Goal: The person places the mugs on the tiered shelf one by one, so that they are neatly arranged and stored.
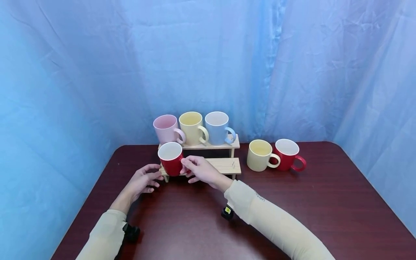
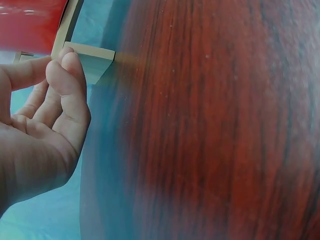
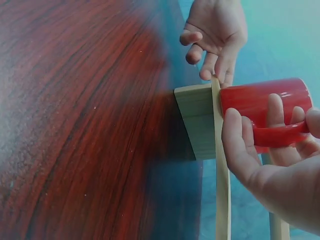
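Note:
My right hand grips the handle of a red mug with a white inside. The mug stands upright at the left end of the lower step of a light wooden two-step rack. In the right wrist view its base meets the board, and fingers curl round the handle. Beside the rack's left end is my left hand, its fingers loosely bent and holding nothing. The left wrist view shows those fingertips close to the board's end; whether they touch it I cannot tell.
On the upper step stand a pink mug, a yellow mug and a light blue mug. Right of the rack, another yellow mug and another red mug stand on the dark wooden table. Blue curtains hang behind.

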A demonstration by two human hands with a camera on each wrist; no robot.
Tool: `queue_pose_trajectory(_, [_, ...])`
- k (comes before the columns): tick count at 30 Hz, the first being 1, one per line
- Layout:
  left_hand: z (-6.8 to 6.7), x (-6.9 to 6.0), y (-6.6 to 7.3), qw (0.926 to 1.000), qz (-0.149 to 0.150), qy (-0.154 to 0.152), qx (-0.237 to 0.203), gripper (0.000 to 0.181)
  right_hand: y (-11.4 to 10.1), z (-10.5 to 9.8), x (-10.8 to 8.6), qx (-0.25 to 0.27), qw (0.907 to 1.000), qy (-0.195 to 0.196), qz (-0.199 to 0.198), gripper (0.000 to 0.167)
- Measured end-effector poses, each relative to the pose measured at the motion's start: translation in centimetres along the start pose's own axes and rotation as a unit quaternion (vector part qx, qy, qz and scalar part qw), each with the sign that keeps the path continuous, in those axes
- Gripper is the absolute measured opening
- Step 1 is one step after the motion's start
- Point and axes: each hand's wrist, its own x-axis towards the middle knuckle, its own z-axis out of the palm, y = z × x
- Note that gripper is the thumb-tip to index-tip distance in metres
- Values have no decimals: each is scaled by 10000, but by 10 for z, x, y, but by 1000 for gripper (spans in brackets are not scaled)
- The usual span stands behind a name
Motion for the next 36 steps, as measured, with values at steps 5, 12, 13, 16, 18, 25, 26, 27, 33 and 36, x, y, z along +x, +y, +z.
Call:
queue_pose_trajectory(5, [0, 0, 0, 10000, -26, 5, 37, 47, 0, 3, 0, -207, 9996, 169, 19, 33])
queue_pose_trajectory(12, [-1, -1, 0, 10000, -27, -46, -28, 49, 2, 7, -1, -283, 9992, 297, -33, 35])
queue_pose_trajectory(13, [-1, -1, 0, 10000, -22, -42, -20, 50, 2, 7, -1, -280, 9991, 304, -30, 35])
queue_pose_trajectory(16, [-1, -1, 0, 10000, -13, -8, -18, 49, 0, 7, -1, -238, 9993, 288, 19, 34])
queue_pose_trajectory(18, [-1, -1, 0, 10000, -20, 1, -22, 49, -1, 7, -1, -183, 9995, 260, 81, 33])
queue_pose_trajectory(25, [2, 1, -1, 9999, 5, -95, 39, 49, -4, 0, -7, -390, 9988, 169, 250, 36])
queue_pose_trajectory(26, [2, 0, 0, 9999, 11, -108, 56, 49, -5, -2, -9, -471, 9984, 149, 261, 36])
queue_pose_trajectory(27, [2, 0, 0, 9999, 22, -124, 74, 49, -6, -4, -11, -554, 9980, 132, 267, 36])
queue_pose_trajectory(33, [-1, -1, 1, 9999, 29, -87, 97, 47, -17, -25, -26, -882, 9959, 2, 218, 39])
queue_pose_trajectory(36, [-1, -1, 1, 9999, 29, -82, 66, 47, -25, -38, -36, -1011, 9947, -77, 140, 40])
